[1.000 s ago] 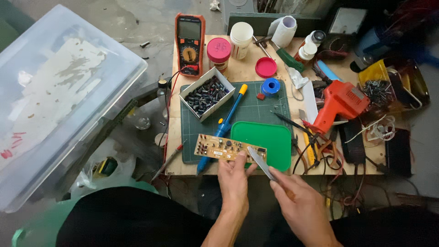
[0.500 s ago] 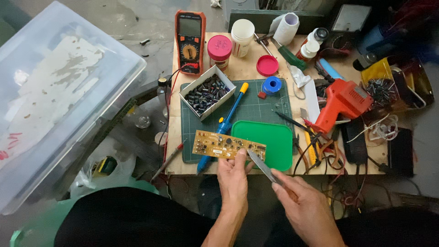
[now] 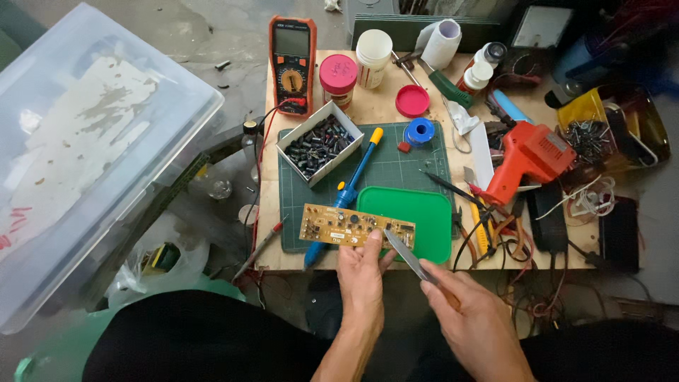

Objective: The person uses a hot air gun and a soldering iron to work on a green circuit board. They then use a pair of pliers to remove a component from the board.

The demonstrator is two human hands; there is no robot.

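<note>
A small wooden tabletop (image 3: 495, 258) is packed with tools. Low in the middle of the frame, the left hand (image 3: 361, 272) pinches a yellow circuit board (image 3: 356, 226) by its edge. The right hand (image 3: 475, 322) grips what looks like tweezers (image 3: 404, 253), tip at the board. A slip could scratch it, or the board could drop off the edge.
</note>
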